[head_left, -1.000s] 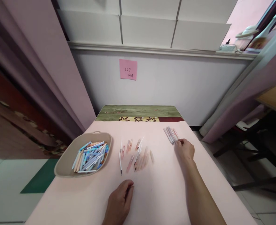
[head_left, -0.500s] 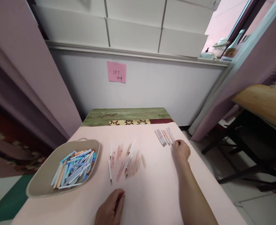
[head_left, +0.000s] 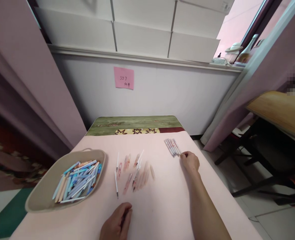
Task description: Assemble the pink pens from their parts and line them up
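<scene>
My right hand [head_left: 190, 161] reaches to the far right of the table, thumb and fingertips pinched on the near end of the rightmost pen in a tight row of pens [head_left: 172, 147]. These lie side by side, slanting, in pale, grey and orange tones. Near the front edge rests my left hand [head_left: 117, 220], its fingers curled in and nothing visible in them. Beyond it lie loose pens, among them a white pen refill [head_left: 116, 184], a pinkish clear pen [head_left: 127, 183] and a beige pen [head_left: 152, 171].
On the left stands a beige basket [head_left: 41, 190] heaped with blue, white, tan and orange pens. A pale pink cover [head_left: 162, 206] lies over the table, whose green patterned end [head_left: 137, 120] shows by the wall. A pink note [head_left: 123, 78] is stuck there.
My right hand has moved a little left, and the row of pens at its fingertips is now packed closer together. My left hand stays in about the same place, curled.
</scene>
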Tool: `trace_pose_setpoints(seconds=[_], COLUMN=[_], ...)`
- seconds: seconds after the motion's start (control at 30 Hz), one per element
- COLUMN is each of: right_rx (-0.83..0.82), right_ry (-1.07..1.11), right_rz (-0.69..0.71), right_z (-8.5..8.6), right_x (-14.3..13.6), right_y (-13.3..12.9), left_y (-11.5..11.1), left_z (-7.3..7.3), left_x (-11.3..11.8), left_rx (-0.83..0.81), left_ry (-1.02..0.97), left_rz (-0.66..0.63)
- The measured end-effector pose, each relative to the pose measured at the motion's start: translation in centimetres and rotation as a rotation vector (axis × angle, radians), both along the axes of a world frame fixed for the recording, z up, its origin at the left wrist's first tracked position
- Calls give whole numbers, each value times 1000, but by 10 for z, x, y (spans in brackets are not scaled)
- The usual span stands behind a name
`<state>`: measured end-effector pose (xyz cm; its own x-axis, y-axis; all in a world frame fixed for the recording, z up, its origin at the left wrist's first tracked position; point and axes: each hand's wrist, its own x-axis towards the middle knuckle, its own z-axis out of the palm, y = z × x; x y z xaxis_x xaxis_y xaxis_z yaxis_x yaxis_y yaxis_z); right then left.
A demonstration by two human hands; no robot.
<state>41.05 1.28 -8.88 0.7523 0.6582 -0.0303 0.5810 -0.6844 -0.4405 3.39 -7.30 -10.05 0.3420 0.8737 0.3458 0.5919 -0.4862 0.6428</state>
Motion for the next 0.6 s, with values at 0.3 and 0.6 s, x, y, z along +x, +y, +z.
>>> trace_pose_setpoints(seconds=[0.3, 0.6], right_rx=[9, 74], right_ry=[8, -32], right_rz=[-8, 6], right_z=[6, 12], right_x=[-2, -7], right_y=[-3, -4], left_y=[0, 2], left_z=[-1, 1], left_x=[-1, -1], left_rx=[2, 28], left_ry=[6, 5], left_rz=[-8, -19])
